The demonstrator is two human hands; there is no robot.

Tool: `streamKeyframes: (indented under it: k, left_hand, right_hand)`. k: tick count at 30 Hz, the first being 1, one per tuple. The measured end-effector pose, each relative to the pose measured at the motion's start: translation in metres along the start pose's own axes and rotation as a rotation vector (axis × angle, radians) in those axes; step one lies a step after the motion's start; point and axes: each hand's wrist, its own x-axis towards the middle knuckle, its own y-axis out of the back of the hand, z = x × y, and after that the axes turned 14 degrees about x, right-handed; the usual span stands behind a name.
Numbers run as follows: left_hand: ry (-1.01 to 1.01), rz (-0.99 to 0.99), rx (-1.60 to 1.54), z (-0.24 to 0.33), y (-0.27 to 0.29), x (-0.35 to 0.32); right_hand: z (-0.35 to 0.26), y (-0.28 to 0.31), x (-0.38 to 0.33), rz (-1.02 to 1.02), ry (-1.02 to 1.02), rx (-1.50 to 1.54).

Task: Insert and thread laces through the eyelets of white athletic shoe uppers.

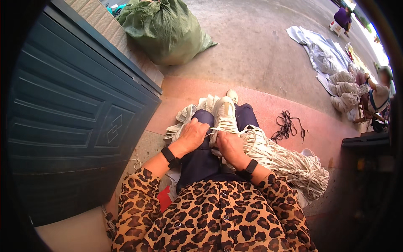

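An off-white sneaker upper (224, 110) rests between my knees, toe pointing away from me. Pinched in my left hand (194, 133), at the near left of the upper, is a cream shoelace (215, 128) that stretches across toward my right hand. My right hand (230, 148) is closed on the lace, close against the near end of the upper; its fingertips are partly hidden. Over my right thigh and down to the floor spills a thick bundle of cream laces (289, 164). Beside my left knee lie several more off-white uppers (180, 122).
A dark blue panelled door (79, 122) stands close on my left. Beyond it sits a full green sack (168, 31). Black laces (287, 127) lie on the pink floor at right. Farther right, a seated person (380, 86) is beside bundled pale pieces (345, 89) and a light cloth (308, 40).
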Motion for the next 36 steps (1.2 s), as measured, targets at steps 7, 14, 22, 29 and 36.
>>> streamKeyframes:
  k: [7, 14, 22, 29, 36]
  left_hand:
    - [0.067, 0.0, -0.103, 0.014, -0.008, -0.005]
    - [0.31, -0.076, -0.281, 0.019, -0.003, -0.001]
    - [-0.244, -0.317, -0.344, 0.037, -0.013, 0.082]
    - [-0.171, -0.346, -0.597, 0.016, -0.118, 0.085]
    - [0.106, -0.58, -1.136, 0.042, 0.017, 0.105]
  right_hand:
    - [-0.002, 0.01, 0.007, -0.173, 0.159, -0.237]
    - [-0.04, 0.208, 0.007, -0.179, -0.193, 1.608]
    - [-0.096, 0.209, 0.031, -0.211, -0.236, 1.815]
    - [-0.09, 0.181, 0.044, -0.277, -0.454, 1.757]
    - [-0.089, 0.17, 0.045, -0.302, -0.489, 1.743]
